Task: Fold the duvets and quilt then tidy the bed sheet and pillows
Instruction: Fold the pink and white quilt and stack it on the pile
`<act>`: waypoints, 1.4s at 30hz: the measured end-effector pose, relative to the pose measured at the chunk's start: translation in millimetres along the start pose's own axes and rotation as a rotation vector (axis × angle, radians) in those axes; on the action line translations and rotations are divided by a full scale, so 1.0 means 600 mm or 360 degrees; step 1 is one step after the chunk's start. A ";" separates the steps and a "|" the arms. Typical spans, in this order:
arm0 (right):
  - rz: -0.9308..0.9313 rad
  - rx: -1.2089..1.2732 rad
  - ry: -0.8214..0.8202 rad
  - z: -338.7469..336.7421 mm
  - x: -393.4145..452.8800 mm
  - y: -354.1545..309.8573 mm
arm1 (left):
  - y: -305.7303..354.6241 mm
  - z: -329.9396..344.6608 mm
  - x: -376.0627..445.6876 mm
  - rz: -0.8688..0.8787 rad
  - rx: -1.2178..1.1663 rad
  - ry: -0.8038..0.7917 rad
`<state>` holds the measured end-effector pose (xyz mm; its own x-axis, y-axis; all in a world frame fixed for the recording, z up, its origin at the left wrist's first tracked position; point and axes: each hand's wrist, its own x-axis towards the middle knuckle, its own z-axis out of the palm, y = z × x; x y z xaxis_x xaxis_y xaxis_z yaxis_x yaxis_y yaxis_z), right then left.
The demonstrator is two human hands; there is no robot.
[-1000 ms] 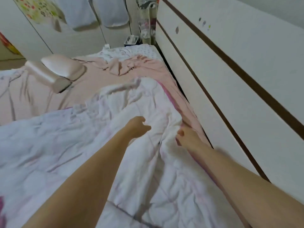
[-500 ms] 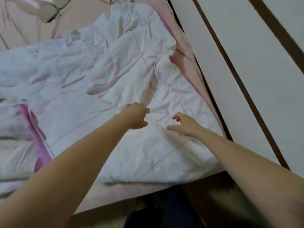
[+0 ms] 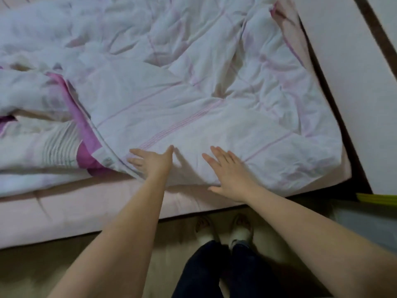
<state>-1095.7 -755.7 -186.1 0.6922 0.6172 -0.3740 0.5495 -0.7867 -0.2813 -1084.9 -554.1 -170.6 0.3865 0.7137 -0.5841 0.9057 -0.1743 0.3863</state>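
While both hands lie flat — left hand [image 3: 150,161], right hand [image 3: 228,171] — duvet [image 3: 193,93] sits under them.

A second ago the left hand [image 3: 150,162] was loosely curled and the right hand [image 3: 228,173] pinched a fold of the crumpled white duvet with thin pink lines [image 3: 193,100], far up the bed. Both hands have since drawn back to its near edge and opened, fingers [image 3: 217,152] spread flat on the fabric. The view has tipped down, bringing slippered feet [image 3: 240,229] into sight.
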 end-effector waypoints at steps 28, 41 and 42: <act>0.0916 0.0942 0.1018 -0.305 -0.092 -0.039 | 0.201 -0.167 -0.326 0.1198 -0.0661 -0.0672; 0.0365 0.0035 0.0763 -0.455 -0.275 0.044 | 0.252 -0.164 -0.395 0.2317 0.0981 -0.0101; 0.0384 0.0020 0.0802 -0.456 -0.290 0.053 | 0.253 -0.163 -0.422 0.2282 0.0942 -0.0190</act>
<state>-1070.7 -885.1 111.6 0.9375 0.3458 0.0387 0.3440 -0.9046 -0.2518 -1062.0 -694.9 105.8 0.9429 -0.3294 -0.0488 -0.2942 -0.8927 0.3412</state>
